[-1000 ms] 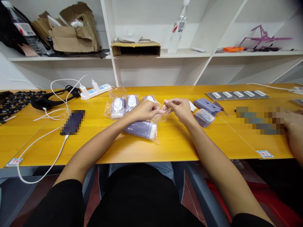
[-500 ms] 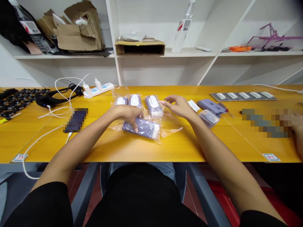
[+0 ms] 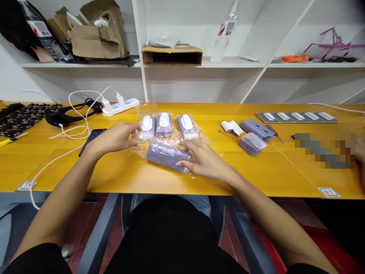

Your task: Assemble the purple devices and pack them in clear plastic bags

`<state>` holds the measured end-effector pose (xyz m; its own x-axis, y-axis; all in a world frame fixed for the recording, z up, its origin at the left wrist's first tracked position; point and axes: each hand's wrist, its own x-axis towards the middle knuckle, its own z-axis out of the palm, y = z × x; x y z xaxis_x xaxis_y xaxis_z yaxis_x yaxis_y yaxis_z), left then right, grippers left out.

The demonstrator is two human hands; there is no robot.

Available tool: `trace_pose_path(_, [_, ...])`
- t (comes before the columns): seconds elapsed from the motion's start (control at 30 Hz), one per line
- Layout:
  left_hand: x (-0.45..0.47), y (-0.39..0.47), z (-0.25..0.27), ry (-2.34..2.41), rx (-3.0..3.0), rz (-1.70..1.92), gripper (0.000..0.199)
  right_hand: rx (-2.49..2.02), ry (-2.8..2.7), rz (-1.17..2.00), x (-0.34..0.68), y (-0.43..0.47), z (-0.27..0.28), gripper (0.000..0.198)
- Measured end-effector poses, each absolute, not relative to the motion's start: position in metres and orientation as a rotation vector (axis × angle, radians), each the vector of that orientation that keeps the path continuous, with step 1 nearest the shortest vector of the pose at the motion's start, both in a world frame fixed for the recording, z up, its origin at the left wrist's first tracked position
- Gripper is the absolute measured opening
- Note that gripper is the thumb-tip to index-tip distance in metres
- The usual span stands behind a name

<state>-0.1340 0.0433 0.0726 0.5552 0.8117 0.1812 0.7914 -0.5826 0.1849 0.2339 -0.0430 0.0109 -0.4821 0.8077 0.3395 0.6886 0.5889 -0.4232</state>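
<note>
A purple-grey ribbed block (image 3: 165,154) in clear plastic wrap lies nearest me on the table. My right hand (image 3: 201,158) spans its right end, thumb on the near side and fingers on the far side. Left of the block, my left hand (image 3: 118,137) holds nothing; its fingers are apart, with the tips by the edge of the plastic. Behind the block stand three similar purple-grey pieces with white oval parts on top: a left one (image 3: 146,127), a middle one (image 3: 164,125) and a right one (image 3: 187,126). Clear film lies about them.
To the right are a lidded clear-and-purple box (image 3: 253,144), a purple holder (image 3: 256,129) and small white pieces (image 3: 232,127). A grey strip (image 3: 296,117) carries several white parts. A phone (image 3: 92,139), cables and a power strip (image 3: 122,107) lie left. Another person's hand (image 3: 359,150) is far right.
My left hand has let go of the near block and moved left. My right hand has come down and left onto the block's right end. The block has turned slightly.
</note>
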Motion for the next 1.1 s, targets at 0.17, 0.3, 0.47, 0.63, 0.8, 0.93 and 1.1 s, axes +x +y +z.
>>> trace_pose_path(0.17, [-0.142, 0.009, 0.051, 1.232, 2.149, 0.614, 0.036, -1.136, -2.147, 0.302, 0.225, -0.063, -0.008, 0.046])
trace_pose_path(0.3, [-0.125, -0.023, 0.028, 1.181, 1.838, 0.739, 0.039, -1.046, -2.085, 0.157, 0.217, -0.075, -0.019, 0.037])
trace_pose_path(0.47, [-0.103, -0.046, 0.006, 1.126, 1.531, 0.884, 0.045, -0.99, -2.064, -0.248, 0.202, -0.09, -0.028, 0.03])
trace_pose_path(0.63, [-0.081, -0.053, 0.004, 0.889, 1.006, 1.075, 0.069, -0.805, -2.05, -0.794, 0.19, -0.1, -0.032, 0.034])
trace_pose_path(0.8, [-0.06, -0.043, 0.002, 0.807, 0.85, 0.944, 0.055, -0.494, -2.126, -1.008, 0.181, -0.11, -0.021, 0.031])
trace_pose_path(0.93, [-0.051, -0.028, -0.006, 0.955, 1.063, 0.804, 0.06, -0.331, -2.19, -0.961, 0.172, -0.119, -0.014, 0.031])
trace_pose_path(1.1, [-0.057, -0.016, 0.004, 1.406, 2.076, 0.489, 0.053, -0.279, -2.272, -0.849, 0.166, -0.115, -0.027, 0.036])
